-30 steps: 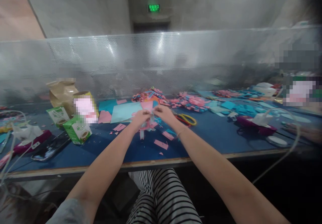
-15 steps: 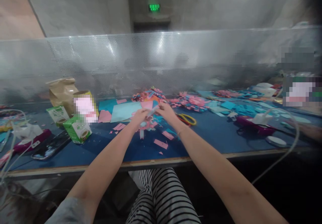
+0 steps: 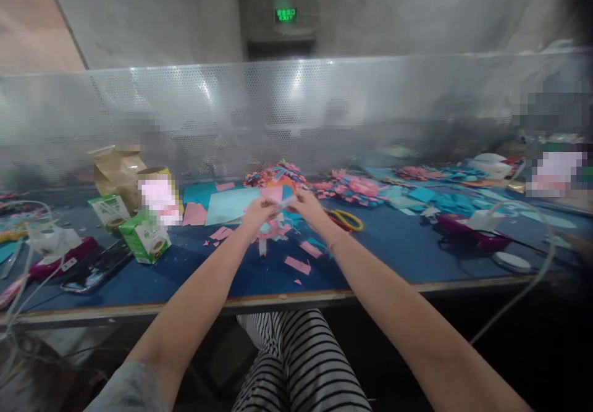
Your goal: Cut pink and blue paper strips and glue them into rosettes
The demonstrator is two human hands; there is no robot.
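Both my arms reach forward over the blue table [image 3: 398, 257]. My left hand [image 3: 257, 212] and my right hand [image 3: 309, 207] meet above a heap of pink and blue paper strips [image 3: 274, 230]. Their fingers pinch together on a small pale paper piece [image 3: 286, 201] held between them, just above the heap. Pink paper scraps [image 3: 297, 265] lie on the table in front of the hands. A pair of scissors with yellow and red handles [image 3: 345, 219] rests just right of my right wrist.
Sheets of blue paper [image 3: 231, 204], finished paper flowers [image 3: 356, 188], green cartons [image 3: 144, 238], a brown paper bag [image 3: 115, 168], a phone [image 3: 90, 269] and cables lie about. A perforated metal screen [image 3: 296, 115] closes the back. More blue paper pieces [image 3: 445, 201] lie at right.
My hands have lifted slightly from the heap and moved a little apart, with the pale paper piece now stretched between the fingertips.
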